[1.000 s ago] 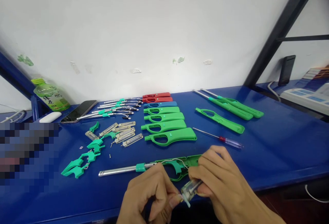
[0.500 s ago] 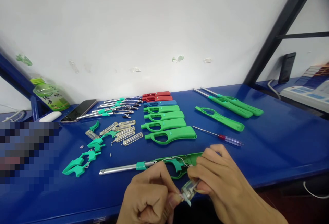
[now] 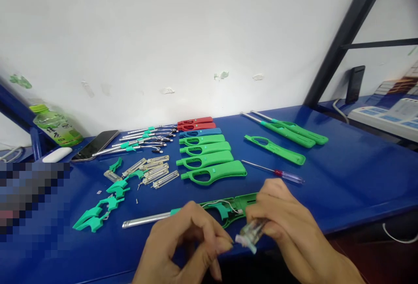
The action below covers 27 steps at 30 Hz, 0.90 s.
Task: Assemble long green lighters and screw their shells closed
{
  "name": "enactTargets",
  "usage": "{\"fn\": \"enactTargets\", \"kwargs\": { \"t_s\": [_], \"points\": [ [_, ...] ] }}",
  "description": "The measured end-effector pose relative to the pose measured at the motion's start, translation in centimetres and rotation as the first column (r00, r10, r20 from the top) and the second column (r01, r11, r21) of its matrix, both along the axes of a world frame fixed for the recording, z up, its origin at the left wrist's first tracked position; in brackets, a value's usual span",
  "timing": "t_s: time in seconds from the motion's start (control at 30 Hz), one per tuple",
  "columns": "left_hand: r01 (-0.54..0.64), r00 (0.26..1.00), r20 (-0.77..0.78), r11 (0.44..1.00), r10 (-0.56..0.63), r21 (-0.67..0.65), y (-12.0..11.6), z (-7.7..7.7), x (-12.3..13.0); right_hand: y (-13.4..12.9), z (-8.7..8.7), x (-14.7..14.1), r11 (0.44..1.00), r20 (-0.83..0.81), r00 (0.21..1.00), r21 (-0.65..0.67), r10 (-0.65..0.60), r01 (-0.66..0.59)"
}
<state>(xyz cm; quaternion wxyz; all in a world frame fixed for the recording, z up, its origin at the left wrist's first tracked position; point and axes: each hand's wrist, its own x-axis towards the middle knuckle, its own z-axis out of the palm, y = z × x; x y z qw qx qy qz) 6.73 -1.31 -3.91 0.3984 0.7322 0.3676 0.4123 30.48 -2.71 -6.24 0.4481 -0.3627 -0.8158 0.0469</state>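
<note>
My right hand [image 3: 290,232] grips a small clear fuel tank [image 3: 253,232] with a pale tip pointing left and down. Left of that tip, my left hand [image 3: 186,245] has thumb and index finger pinched together, apart from the tank; whatever may be between the fingertips is too small to make out. Behind both hands lies an opened green lighter half [image 3: 233,203] with a teal trigger [image 3: 222,209], a white wire and a long metal tube [image 3: 145,219] reaching left. My hands cover parts of it.
Green handle shells [image 3: 215,173], clear tanks [image 3: 166,179], teal triggers [image 3: 91,218] and metal tubes with wires [image 3: 127,146] lie behind. A screwdriver [image 3: 290,176] is at right. A bottle [image 3: 58,127] and a phone [image 3: 96,145] stand or lie at left.
My left hand has drawn back leftward from the tank and no longer touches its tip. My right hand has moved slightly right with the tank. The view has shifted a little.
</note>
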Motion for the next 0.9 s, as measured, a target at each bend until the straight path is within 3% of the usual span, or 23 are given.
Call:
{"fn": "enactTargets", "kwargs": {
  "t_s": [0.1,0.2,0.27,0.43,0.57,0.7,0.83,0.9],
  "points": [
    [-0.081,0.982,-0.149,0.972,0.116,0.222,1.4,0.3,-0.2,0.2,0.0,0.5,0.989,-0.166,0.979,-0.105,-0.122,0.106],
    [-0.014,0.942,-0.288,0.878,0.172,0.478,3.0,0.4,0.2,0.4,0.0,0.7,0.963,-0.254,0.937,-0.187,-0.24,0.196],
    [0.046,0.918,-0.347,0.815,0.193,0.577,3.7,0.4,0.6,0.4,0.0,0.7,0.949,-0.269,0.922,-0.224,-0.278,0.221],
    [0.114,0.884,-0.415,0.765,0.213,0.634,3.6,-0.4,0.7,0.2,-0.4,0.9,0.894,-0.281,0.887,-0.373,-0.366,0.25],
    [0.112,0.866,-0.434,0.749,0.249,0.653,2.7,-1.6,-0.7,0.2,-0.3,1.1,0.838,-0.162,0.903,-0.464,-0.399,0.287],
    [0.107,0.839,-0.459,0.738,0.292,0.666,2.5,-2.6,-1.6,1.2,0.7,1.2,0.845,0.048,0.957,-0.458,-0.287,0.276],
    [0.142,0.83,-0.488,0.744,0.27,0.653,2.6,-2.9,-1.8,2.5,1.5,1.4,0.896,0.169,0.986,-0.435,-0.014,0.087],
    [0.173,0.823,-0.512,0.749,0.247,0.64,2.7,-3.0,-1.8,3.0,1.6,1.5,0.908,0.205,0.977,-0.417,0.056,0.035]
  ]
}}
